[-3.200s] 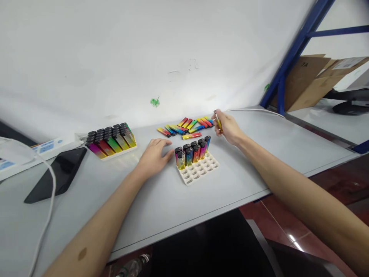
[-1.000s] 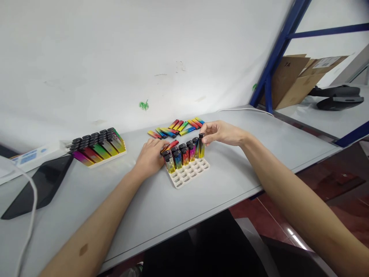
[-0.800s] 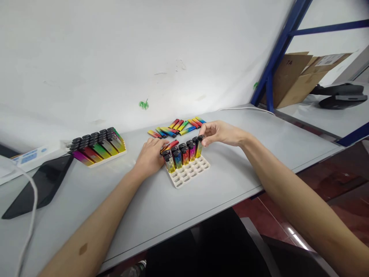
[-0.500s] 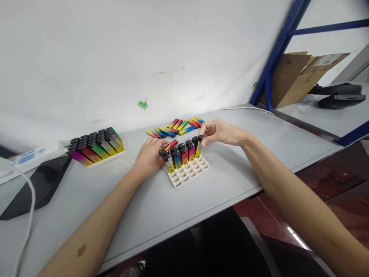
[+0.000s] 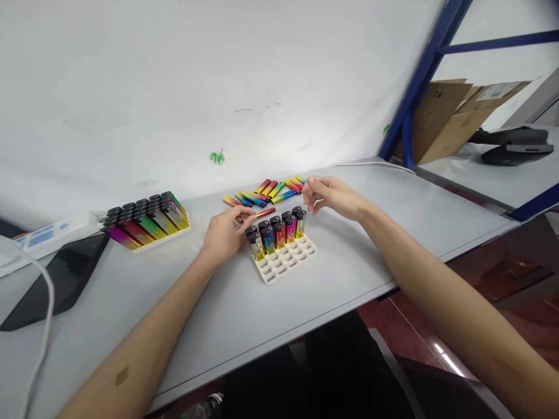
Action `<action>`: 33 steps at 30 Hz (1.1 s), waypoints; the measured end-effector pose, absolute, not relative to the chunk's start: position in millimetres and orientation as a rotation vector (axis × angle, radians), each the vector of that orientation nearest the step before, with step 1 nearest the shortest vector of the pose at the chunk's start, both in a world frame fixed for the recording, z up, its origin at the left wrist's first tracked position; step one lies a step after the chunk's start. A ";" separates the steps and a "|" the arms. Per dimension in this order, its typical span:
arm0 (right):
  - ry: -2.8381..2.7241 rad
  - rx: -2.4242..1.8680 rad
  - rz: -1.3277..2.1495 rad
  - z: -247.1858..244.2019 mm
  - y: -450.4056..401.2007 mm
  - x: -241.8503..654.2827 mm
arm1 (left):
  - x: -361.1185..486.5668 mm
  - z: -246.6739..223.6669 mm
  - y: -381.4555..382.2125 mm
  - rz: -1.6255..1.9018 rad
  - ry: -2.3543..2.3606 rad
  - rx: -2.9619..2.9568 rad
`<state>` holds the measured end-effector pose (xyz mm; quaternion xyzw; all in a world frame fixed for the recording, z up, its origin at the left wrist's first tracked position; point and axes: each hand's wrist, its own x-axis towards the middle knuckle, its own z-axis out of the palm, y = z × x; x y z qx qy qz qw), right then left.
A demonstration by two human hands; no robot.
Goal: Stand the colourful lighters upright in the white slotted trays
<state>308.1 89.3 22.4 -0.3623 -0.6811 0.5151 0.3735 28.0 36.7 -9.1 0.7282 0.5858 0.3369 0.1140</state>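
My left hand [image 5: 227,233] pinches a red and gold lighter [image 5: 265,213] that points to the right behind the white slotted tray [image 5: 286,262]. Several shiny, coloured lighters [image 5: 279,235] with black tops stand upright in the tray's rear rows, while its front rows show bare slots. Just beyond the right rear corner of the tray, my right hand [image 5: 329,195] hovers with bent fingers apart, holding nothing. Behind both hands, a loose group of lighters [image 5: 257,198] lies flat on the table.
To the left, a second tray [image 5: 161,240] is packed with lighters. A dark flat panel [image 5: 61,279], a white box [image 5: 48,235] and a white cable [image 5: 46,314] are at the far left. A blue metal frame [image 5: 408,116] rises at the right, with cardboard boxes [image 5: 454,122] behind it.
My right hand has let go of the lighter at the tray's right end and moved slightly up and away. The left hand has raised and turned its red lighter further right.
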 end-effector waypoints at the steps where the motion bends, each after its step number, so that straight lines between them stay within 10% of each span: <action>1: -1.713 -0.971 1.267 18.4 91.4 305.2 | 28.7 -9.6 37.1 1.042 1.714 2.074; 11: -1.939 -0.734 1.148 -28.4 112.5 266.8 | 29.6 -17.6 42.4 1.252 1.475 1.838; 33: -1.189 -0.938 1.565 -1.4 98.2 279.0 | 16.6 -14.2 44.5 0.396 2.029 2.447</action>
